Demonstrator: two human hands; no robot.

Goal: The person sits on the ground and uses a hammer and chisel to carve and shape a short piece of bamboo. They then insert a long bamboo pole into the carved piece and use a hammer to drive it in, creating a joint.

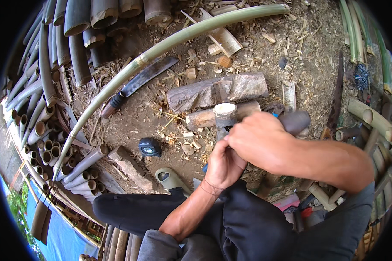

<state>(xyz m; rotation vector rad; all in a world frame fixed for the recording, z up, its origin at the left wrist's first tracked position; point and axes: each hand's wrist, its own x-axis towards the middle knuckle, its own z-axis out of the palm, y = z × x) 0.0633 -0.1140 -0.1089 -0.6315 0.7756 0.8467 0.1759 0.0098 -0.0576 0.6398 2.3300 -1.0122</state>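
Observation:
Near the middle, a short bamboo piece (225,114) with a pale cut top stands out just beyond my hands. My left hand (225,167) is closed around its lower part, palm up, with the fingers partly hidden. My right hand (261,135) crosses over from the right as a fist, its knuckles against the left hand's fingertips. What the right fist holds is hidden. A dark rounded end (295,122) shows just past the right wrist; I cannot tell whether it belongs to something in that hand.
Beyond my hands lie a split log (217,92) and a bamboo length (200,118). A machete (148,77), a long green bamboo pole (161,48) and a black tape measure (150,147) lie left. Stacked bamboo tubes (77,19) fill the far left. Chips cover the ground.

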